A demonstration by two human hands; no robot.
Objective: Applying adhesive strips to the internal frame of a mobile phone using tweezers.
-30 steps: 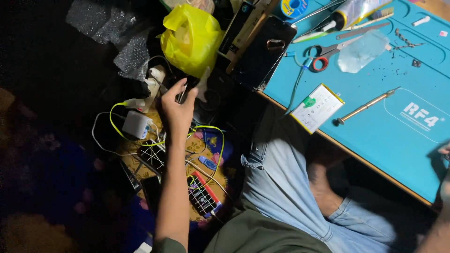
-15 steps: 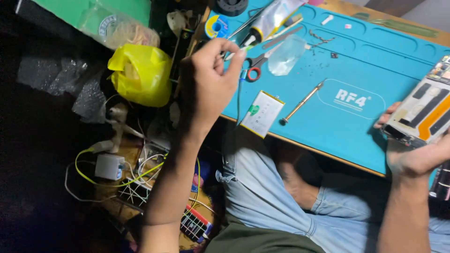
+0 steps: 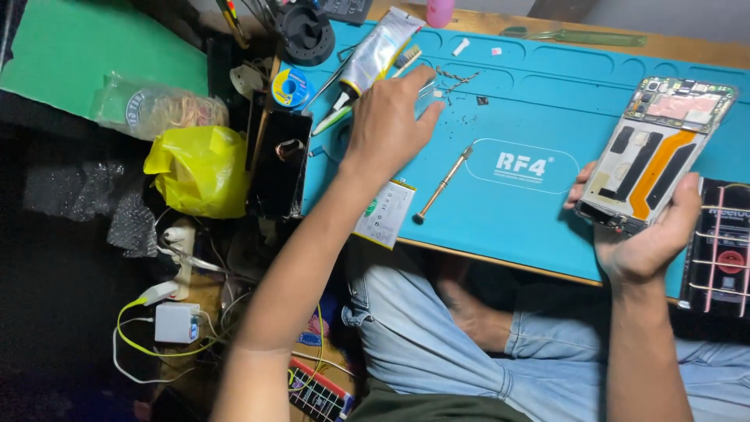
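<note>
My right hand (image 3: 645,238) grips an opened phone (image 3: 655,148) with its back off, showing an orange strip and circuit parts, above the right side of the blue work mat (image 3: 539,109). My left hand (image 3: 388,121) reaches palm down over the mat's left part, with its fingertips at a clear plastic piece (image 3: 428,87) next to small loose screws (image 3: 461,78). The hand hides whatever is under its palm. A brass-coloured screwdriver (image 3: 443,184) lies just right of it, and a white phone battery (image 3: 384,214) lies by my forearm at the mat's front edge.
A glue tube (image 3: 376,53), a solder spool (image 3: 290,86) and a dark phone (image 3: 279,162) sit at the mat's left end. A yellow bag (image 3: 199,172), a white charger (image 3: 176,322) with cables and bubble wrap lie on the floor at left. Another device (image 3: 723,250) lies at far right.
My left hand rose from the cables on the floor and came over the mat, now lying flat near the screws. The view swung right, bringing my right hand with the opened phone into sight.
</note>
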